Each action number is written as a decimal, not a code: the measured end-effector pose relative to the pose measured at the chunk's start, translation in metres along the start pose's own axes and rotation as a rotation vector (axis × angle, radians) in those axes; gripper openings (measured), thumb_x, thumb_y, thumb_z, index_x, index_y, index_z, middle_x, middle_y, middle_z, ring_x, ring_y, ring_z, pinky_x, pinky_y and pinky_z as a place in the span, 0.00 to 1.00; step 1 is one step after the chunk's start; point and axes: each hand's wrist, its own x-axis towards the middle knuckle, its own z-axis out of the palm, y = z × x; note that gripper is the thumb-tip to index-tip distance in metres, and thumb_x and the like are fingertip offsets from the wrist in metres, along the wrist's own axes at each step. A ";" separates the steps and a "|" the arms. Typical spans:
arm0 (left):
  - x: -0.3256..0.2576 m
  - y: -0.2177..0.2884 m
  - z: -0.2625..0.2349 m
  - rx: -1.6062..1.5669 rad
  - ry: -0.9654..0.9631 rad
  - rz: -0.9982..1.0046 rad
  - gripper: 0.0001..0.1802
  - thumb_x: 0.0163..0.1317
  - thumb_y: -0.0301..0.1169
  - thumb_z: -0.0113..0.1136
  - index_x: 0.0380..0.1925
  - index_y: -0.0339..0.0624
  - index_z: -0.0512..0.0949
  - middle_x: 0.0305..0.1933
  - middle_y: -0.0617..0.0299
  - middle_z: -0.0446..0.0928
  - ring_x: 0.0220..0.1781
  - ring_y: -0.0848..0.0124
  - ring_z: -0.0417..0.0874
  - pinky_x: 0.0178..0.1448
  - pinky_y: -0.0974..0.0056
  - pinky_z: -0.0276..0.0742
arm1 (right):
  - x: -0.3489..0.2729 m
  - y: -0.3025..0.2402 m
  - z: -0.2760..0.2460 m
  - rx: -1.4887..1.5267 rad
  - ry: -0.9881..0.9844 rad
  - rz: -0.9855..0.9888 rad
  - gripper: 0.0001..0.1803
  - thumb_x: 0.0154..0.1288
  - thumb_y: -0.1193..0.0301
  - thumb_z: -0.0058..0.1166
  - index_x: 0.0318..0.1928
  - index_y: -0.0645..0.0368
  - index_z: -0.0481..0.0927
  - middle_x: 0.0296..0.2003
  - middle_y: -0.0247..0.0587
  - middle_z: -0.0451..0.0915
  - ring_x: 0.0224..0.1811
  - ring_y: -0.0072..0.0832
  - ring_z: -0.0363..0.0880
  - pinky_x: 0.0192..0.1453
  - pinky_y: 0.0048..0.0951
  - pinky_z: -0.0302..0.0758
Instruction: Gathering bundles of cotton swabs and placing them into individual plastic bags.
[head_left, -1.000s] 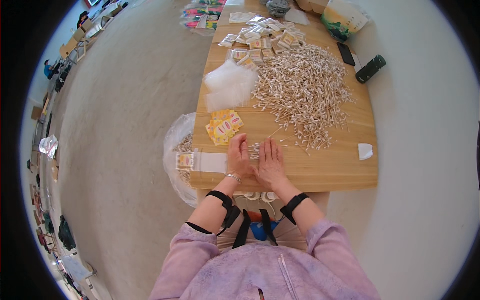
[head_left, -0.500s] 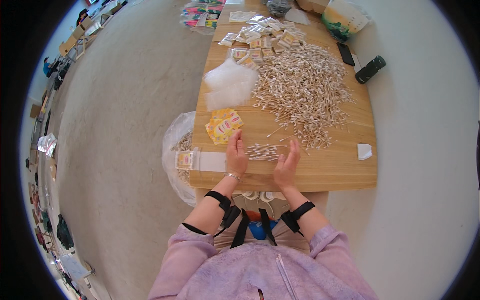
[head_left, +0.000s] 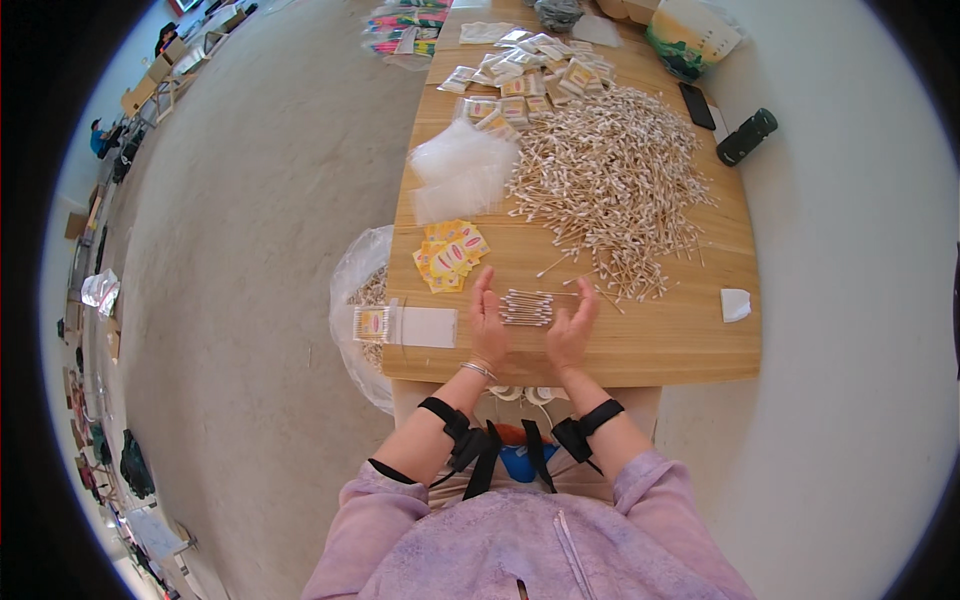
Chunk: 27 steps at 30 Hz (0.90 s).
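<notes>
Between my hands lies a small row of cotton swabs (head_left: 527, 308) on the wooden table, their sticks running left to right. My left hand (head_left: 487, 322) stands on edge against the left ends of the row, fingers stretched out. At the right ends my right hand (head_left: 571, 325) is also on edge, its fingers straight and apart from the thumb. Neither hand grips anything. Left of my left hand lies a white card strip (head_left: 430, 327), with a filled swab packet (head_left: 371, 323) at its left end. Yellow printed cards (head_left: 450, 254) lie just beyond my left hand.
A large heap of loose cotton swabs (head_left: 610, 180) covers the table's middle. Clear plastic bags (head_left: 460, 170) and filled packets (head_left: 520, 75) lie to its left and behind. A black phone (head_left: 697, 106), a dark bottle (head_left: 747, 137) and a white scrap (head_left: 735, 305) are along the right side.
My left hand has moved right, closer to my right hand. The swabs between them are now in a tighter, more even row, and the white card strip shows more fully.
</notes>
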 end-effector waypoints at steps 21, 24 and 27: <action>0.019 -0.022 -0.009 -0.235 0.062 0.007 0.28 0.73 0.43 0.37 0.64 0.34 0.59 0.68 0.54 0.60 0.71 0.65 0.58 0.74 0.62 0.51 | 0.007 -0.011 0.013 0.018 -0.303 -0.134 0.21 0.57 0.78 0.46 0.53 0.62 0.70 0.48 0.49 0.72 0.56 0.44 0.66 0.64 0.42 0.59; 0.021 0.002 -0.005 -0.309 0.050 -0.086 0.29 0.73 0.45 0.35 0.64 0.34 0.59 0.68 0.53 0.60 0.71 0.65 0.59 0.73 0.62 0.51 | 0.009 0.003 0.010 0.375 -0.134 0.128 0.18 0.63 0.77 0.42 0.54 0.63 0.69 0.51 0.49 0.71 0.58 0.42 0.67 0.66 0.38 0.59; 0.016 0.013 -0.006 -0.139 -0.033 -0.124 0.30 0.73 0.47 0.34 0.64 0.35 0.59 0.68 0.53 0.60 0.71 0.64 0.59 0.73 0.62 0.50 | 0.011 -0.003 0.014 0.360 -0.195 0.100 0.18 0.67 0.74 0.38 0.56 0.64 0.67 0.57 0.50 0.69 0.63 0.40 0.64 0.68 0.35 0.58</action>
